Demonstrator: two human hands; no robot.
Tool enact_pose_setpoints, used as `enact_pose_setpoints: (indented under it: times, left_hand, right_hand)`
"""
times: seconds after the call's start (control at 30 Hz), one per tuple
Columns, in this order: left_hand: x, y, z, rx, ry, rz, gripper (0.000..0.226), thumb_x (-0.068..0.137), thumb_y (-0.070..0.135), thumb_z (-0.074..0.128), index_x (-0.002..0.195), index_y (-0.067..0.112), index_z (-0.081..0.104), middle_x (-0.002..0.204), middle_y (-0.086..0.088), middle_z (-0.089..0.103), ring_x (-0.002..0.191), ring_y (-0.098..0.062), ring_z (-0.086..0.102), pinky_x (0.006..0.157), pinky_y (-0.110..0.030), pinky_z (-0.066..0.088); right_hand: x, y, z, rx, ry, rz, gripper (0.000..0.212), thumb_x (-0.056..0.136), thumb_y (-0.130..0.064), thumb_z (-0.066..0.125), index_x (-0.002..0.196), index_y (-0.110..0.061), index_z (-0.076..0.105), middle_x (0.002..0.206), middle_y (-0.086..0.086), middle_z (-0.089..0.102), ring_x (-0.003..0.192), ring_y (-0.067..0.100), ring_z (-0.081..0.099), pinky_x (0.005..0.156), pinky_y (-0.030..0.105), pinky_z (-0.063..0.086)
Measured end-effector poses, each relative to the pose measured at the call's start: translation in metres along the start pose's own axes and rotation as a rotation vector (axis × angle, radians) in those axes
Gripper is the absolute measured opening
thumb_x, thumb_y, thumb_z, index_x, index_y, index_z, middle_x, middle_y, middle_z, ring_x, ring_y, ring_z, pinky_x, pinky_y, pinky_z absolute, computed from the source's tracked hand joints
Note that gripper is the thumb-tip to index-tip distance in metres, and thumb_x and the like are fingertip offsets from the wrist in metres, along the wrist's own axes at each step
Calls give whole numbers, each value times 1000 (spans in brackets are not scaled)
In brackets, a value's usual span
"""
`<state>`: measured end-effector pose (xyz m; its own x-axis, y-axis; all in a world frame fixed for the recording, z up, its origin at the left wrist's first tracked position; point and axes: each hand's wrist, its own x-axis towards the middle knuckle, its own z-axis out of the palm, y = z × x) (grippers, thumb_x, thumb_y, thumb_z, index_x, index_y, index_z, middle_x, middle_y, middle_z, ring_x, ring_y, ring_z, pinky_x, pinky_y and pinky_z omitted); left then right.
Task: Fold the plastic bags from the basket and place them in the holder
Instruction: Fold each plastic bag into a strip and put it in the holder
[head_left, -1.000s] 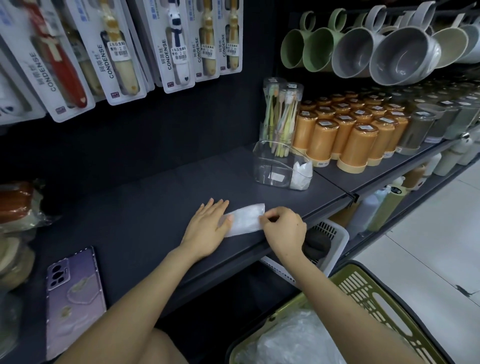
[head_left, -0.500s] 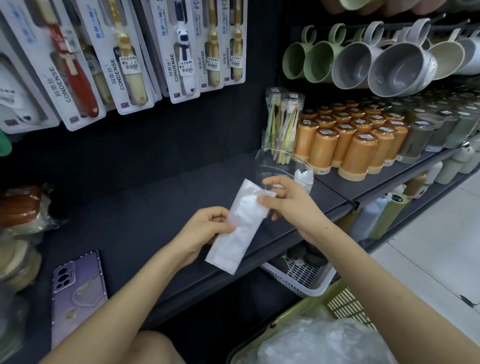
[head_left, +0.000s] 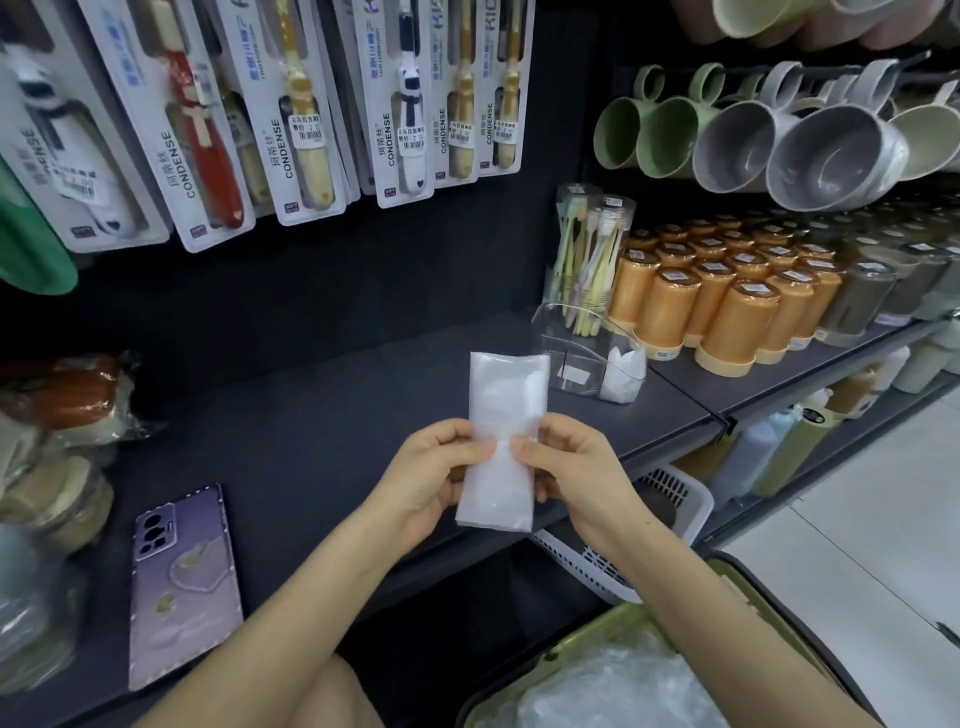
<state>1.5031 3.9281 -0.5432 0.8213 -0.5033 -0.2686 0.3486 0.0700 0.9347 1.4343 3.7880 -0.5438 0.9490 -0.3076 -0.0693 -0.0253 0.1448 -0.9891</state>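
A folded white plastic bag (head_left: 506, 410) stands upright as a long narrow strip above the dark shelf (head_left: 322, 431). My left hand (head_left: 434, 473) pinches its left edge at mid-height, and my right hand (head_left: 574, 470) pinches the right edge opposite, thumbs on the front. The clear plastic holder (head_left: 589, 358) sits on the shelf behind and right of the bag, with a folded white bag (head_left: 623, 371) in its right compartment. At the bottom right, the green basket (head_left: 561, 660) holds loose crumpled plastic bags (head_left: 613, 691).
A purple phone (head_left: 182, 577) lies on the shelf at left. Orange canisters (head_left: 727, 306) and a tube of toothbrushes (head_left: 592, 249) stand right of the holder. Packaged toothbrushes (head_left: 301, 109) hang above. A white basket (head_left: 660, 525) sits on the shelf below.
The bag was lifted off the shelf and turned from lying flat to upright. Both hands now pinch its middle from either side.
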Motion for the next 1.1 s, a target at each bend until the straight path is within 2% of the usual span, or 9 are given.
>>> enact_pose_setpoints:
  times: [0.13, 0.3, 0.37, 0.5, 0.63, 0.77, 0.87, 0.97, 1.1]
  left_hand:
    - [-3, 7, -5, -52, -80, -20, 22, 90, 5, 53, 108, -2, 63, 100, -18, 69, 87, -28, 68, 75, -41, 57]
    - [-3, 13, -17, 10, -246, -216, 65, 80, 48, 59, 120, -2, 59, 110, -23, 68, 99, -37, 66, 88, -46, 52]
    - [-4, 13, -18, 164, -350, -165, 59, 72, 29, 77, 120, 1, 61, 113, -20, 69, 100, -31, 67, 89, -42, 53]
    - [0, 15, -14, 383, -297, 2, 31, 80, -4, 70, 110, 3, 67, 103, -13, 73, 93, -21, 70, 80, -27, 55]
    - [10, 17, -7, 606, -221, 190, 28, 80, 0, 73, 106, 9, 69, 99, -2, 74, 93, -15, 70, 83, -28, 56]
    - [23, 18, 4, 763, -227, 332, 12, 80, 6, 75, 79, 14, 67, 74, 14, 67, 69, 2, 61, 69, -15, 47]
    - [34, 14, 9, 785, -198, 373, 15, 81, 11, 76, 74, 20, 66, 69, 14, 65, 66, 1, 58, 66, -17, 46]
    - [47, 11, 15, 779, -127, 439, 8, 82, 13, 75, 77, 18, 71, 76, 1, 70, 71, -6, 60, 72, -26, 49]
    - [66, 7, 32, 759, -120, 488, 13, 82, 14, 75, 77, 24, 70, 75, 7, 70, 71, -3, 61, 71, -21, 49]
  right_hand:
    - [-3, -4, 2, -32, -9, -67, 20, 87, 8, 58, 88, -8, 70, 77, 0, 67, 58, 9, 54, 47, 20, 40]
    - [-2, -6, -4, -196, -13, -239, 35, 86, 17, 50, 82, -10, 72, 82, -1, 68, 68, 9, 59, 55, 21, 48]
    - [-1, -8, -6, -244, -24, -285, 35, 85, 17, 51, 82, -10, 72, 85, -2, 68, 73, 7, 60, 60, 18, 49]
    - [2, -19, -29, -202, -192, -181, 32, 85, 11, 59, 103, -13, 71, 95, 1, 72, 86, 17, 67, 76, 26, 55]
    - [8, -29, -48, -251, -211, -82, 32, 81, -13, 69, 112, -17, 68, 101, 3, 73, 99, 17, 67, 91, 29, 52]
    - [15, -27, -42, -505, -1, -239, 5, 82, -14, 75, 87, -16, 75, 81, -2, 73, 76, 5, 66, 75, 18, 51]
    - [22, -26, -50, -479, 132, -289, 12, 82, -11, 74, 75, -21, 75, 75, -6, 73, 71, 4, 65, 71, 17, 52]
    - [25, -22, -62, -366, 158, -263, 7, 82, -11, 74, 85, -17, 76, 83, -2, 75, 79, 7, 67, 76, 18, 52]
    - [28, -8, -80, -224, 128, -155, 24, 81, -15, 74, 105, -15, 70, 98, 6, 72, 92, 13, 66, 84, 24, 52]
